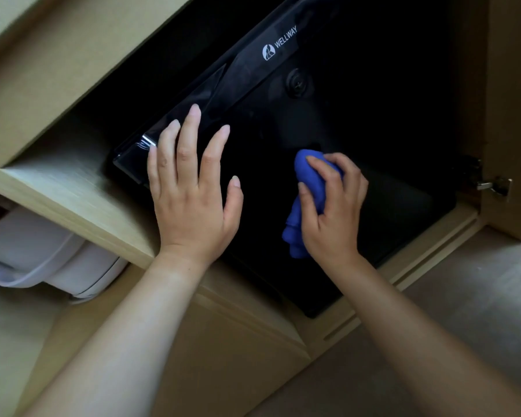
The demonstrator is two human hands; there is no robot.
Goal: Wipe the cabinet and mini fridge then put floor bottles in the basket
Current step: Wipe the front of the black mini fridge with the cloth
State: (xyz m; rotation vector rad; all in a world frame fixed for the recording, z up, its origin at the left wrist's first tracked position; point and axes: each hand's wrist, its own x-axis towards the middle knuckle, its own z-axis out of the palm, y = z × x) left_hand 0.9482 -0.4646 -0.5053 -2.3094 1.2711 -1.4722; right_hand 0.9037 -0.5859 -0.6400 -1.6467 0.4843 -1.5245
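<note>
A glossy black mini fridge (373,121) with a white WELLWAY logo sits inside a light wooden cabinet (82,203). My left hand (190,191) lies flat on the fridge door near its left edge, fingers spread and straight. My right hand (331,212) grips a bunched blue cloth (309,188) against the door, to the right of the left hand. Part of the cloth hangs out below the fingers.
A white rounded appliance (42,260) sits in the compartment left of the fridge, under the cabinet divider. An open cabinet door with a metal hinge (494,185) stands at the right. Beige floor (478,311) lies below the cabinet.
</note>
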